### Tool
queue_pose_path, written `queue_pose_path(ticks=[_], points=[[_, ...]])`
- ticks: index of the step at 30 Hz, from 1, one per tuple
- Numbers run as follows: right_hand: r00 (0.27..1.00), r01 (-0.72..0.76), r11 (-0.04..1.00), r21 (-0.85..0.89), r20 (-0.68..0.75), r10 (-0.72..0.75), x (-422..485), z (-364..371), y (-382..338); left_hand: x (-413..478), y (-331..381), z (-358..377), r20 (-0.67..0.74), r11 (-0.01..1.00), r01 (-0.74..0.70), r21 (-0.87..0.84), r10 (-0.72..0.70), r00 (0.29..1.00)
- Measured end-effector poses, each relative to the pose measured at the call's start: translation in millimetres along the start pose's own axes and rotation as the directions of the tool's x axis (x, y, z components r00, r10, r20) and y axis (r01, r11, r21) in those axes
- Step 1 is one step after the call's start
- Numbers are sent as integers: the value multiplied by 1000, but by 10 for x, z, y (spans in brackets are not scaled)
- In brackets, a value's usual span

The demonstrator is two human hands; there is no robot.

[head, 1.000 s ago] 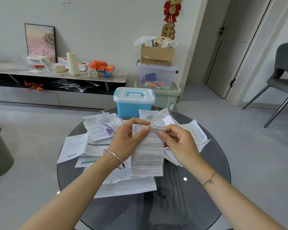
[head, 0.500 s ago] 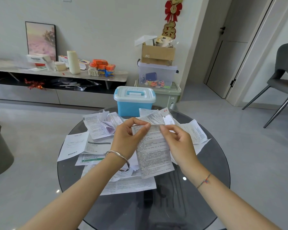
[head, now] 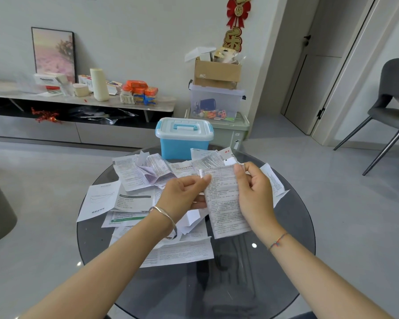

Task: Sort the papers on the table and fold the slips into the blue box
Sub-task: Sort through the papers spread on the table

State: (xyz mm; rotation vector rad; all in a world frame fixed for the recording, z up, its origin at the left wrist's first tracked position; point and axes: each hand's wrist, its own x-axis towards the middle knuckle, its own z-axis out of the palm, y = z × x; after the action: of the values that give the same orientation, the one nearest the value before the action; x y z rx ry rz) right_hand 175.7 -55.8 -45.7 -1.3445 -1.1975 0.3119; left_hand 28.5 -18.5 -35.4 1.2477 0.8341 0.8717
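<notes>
Slip held by top edge.
Left grip & right grip pinch top corners; long axis hangs toward wearer; blue box, lid on, lies beyond, nearer left.

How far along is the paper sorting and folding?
Early. Nothing looks finished: the blue box sits closed at the far edge of the table. In hand: the left hand and right hand hold one printed slip, not yet folded, by its top. Left: the loose papers spread across the table.
</notes>
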Motion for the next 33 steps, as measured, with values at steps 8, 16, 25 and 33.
queue_pose_path(ticks=[8, 16, 25, 33], points=[[999, 19, 1000, -4, -40, -19, 6, 6, 42, 17, 45, 13, -17, 999, 46, 28, -45, 999], [996, 4, 999, 42, -90, 0, 18, 13, 76, 11, 18, -18, 38, 994, 107, 31, -108, 993], [986, -36, 996, 76, -162, 48, 48, -11, 133, -39, -28, -1, 129, 987, 150, 57, -156, 979], [969, -38, 997, 67, -243, 53, 74, -44, 135, -72, -59, 24, 165, 976, 149, 156, -174, 971]])
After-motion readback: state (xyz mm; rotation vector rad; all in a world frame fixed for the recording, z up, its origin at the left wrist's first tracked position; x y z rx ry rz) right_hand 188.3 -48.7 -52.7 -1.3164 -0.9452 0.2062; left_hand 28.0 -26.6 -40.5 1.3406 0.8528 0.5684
